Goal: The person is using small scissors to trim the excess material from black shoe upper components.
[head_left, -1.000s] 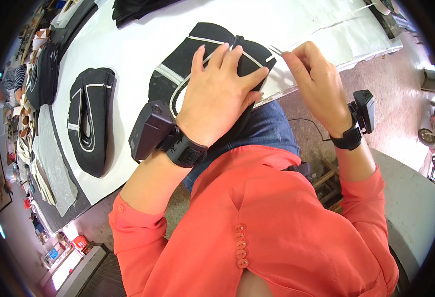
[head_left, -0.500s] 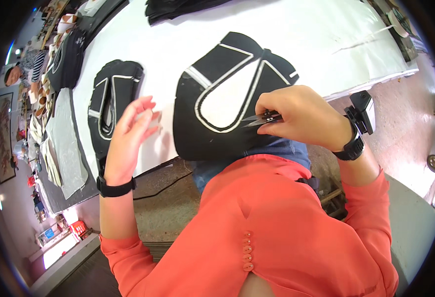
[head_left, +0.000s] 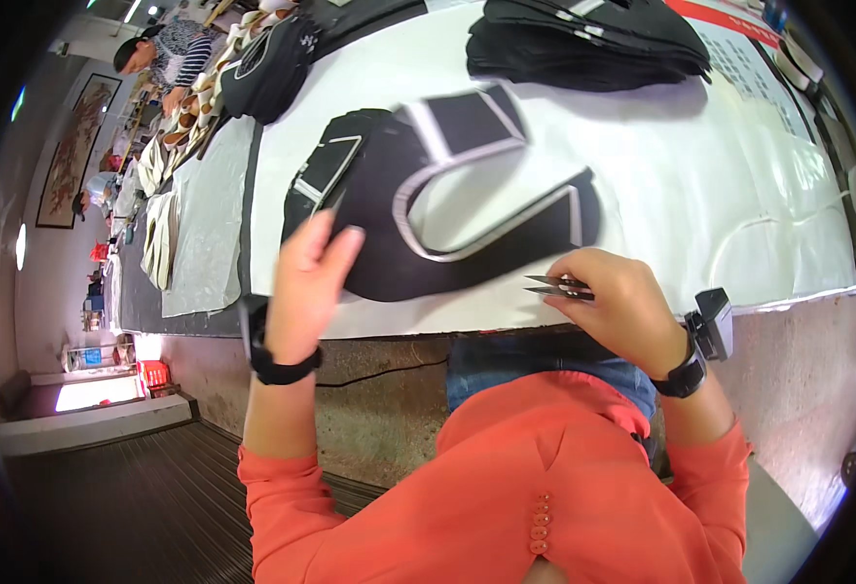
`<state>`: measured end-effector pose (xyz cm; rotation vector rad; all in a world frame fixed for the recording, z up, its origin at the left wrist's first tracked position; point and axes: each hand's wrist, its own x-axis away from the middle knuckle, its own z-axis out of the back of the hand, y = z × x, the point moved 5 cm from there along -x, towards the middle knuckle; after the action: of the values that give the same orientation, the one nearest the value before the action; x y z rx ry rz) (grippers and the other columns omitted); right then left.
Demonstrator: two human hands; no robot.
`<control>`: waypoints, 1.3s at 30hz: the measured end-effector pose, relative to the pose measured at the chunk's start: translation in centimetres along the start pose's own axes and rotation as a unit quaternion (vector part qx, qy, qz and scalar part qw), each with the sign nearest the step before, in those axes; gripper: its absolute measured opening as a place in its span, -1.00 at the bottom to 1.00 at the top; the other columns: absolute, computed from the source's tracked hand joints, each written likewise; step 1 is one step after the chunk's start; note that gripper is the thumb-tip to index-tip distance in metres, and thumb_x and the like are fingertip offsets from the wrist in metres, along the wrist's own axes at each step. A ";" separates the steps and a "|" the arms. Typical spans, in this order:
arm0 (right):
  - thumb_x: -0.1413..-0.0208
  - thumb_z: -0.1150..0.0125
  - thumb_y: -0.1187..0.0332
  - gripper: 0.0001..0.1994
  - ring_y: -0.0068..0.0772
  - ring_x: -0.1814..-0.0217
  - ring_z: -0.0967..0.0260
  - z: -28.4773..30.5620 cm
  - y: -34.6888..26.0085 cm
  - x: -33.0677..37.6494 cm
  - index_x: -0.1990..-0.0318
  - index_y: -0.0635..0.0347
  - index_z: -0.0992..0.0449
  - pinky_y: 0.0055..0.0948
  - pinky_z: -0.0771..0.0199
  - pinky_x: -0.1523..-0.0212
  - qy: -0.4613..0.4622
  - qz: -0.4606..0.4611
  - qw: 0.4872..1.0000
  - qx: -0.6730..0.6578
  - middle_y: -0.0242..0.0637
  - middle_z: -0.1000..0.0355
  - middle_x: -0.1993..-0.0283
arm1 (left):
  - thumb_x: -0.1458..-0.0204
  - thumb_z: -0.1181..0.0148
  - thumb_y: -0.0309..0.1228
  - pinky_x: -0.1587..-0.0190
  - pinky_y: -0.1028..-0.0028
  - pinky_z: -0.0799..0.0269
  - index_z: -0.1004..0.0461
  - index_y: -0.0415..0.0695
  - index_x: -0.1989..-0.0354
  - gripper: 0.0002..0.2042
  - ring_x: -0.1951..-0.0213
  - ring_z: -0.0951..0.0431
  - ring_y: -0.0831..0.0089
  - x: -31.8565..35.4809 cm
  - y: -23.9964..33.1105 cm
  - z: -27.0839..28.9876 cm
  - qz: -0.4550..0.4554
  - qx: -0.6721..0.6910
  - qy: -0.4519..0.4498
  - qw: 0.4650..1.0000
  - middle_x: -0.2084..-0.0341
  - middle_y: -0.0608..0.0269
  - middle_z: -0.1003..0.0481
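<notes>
Half-hiding a black bundle (head_left: 325, 161): white-edged panel (head_left: 384, 263), stack (head_left: 583, 56) beyond

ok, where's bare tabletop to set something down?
Bare: white tabletop right of U-shaped black piece, nearside of black stack. Crowded: around left hand, where that piece overlaps another black piece; also around right hand and snips.

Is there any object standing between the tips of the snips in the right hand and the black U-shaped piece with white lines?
Nothing visible does: ahead of the thread snips in the right hand, only a strip of white tabletop shows before the black U-shaped piece.
</notes>
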<state>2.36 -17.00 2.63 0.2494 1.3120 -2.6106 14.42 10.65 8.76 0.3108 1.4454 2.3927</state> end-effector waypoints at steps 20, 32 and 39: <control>0.01 -0.39 0.54 -0.86 -0.26 0.42 -0.50 2.6 2.1 2.0 0.26 0.27 -0.60 -0.39 -0.47 0.37 0.028 -0.074 0.996 -0.043 -0.18 -0.51 0.40 | -0.21 -0.23 -0.46 -0.33 0.29 -0.27 -0.53 -0.16 -0.10 -0.71 -0.28 -0.43 0.15 -2.5 -0.7 6.7 -0.117 -0.279 0.153 0.941 -0.19 0.07 -0.49; -0.03 -0.40 0.48 -0.85 -0.20 0.42 -0.50 2.5 3.9 3.3 0.23 0.25 -0.61 -0.36 -0.50 0.35 0.045 -0.094 0.981 -0.162 -0.12 -0.52 0.39 | -0.06 -0.34 -0.49 -0.26 0.17 -0.35 -0.61 -0.12 0.11 -0.79 -0.21 -0.47 0.04 -10.2 12.8 -7.4 -0.378 -0.364 0.082 0.847 -0.01 0.16 -0.58; -0.04 -0.39 0.51 -0.84 -0.30 0.38 -0.51 2.6 4.1 3.4 0.21 0.24 -0.62 -0.39 -0.51 0.32 0.066 -0.073 0.982 -0.163 -0.19 -0.54 0.35 | -0.09 -0.35 -0.39 -0.06 0.20 -0.46 -0.61 -0.16 0.22 -0.85 0.04 -0.59 0.12 -17.2 14.7 -16.9 -0.456 -0.342 0.069 0.819 0.18 0.20 -0.64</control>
<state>0.00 -21.82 0.18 0.2852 1.8424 -2.4741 21.92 -16.12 13.73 -0.6138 0.4541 1.9034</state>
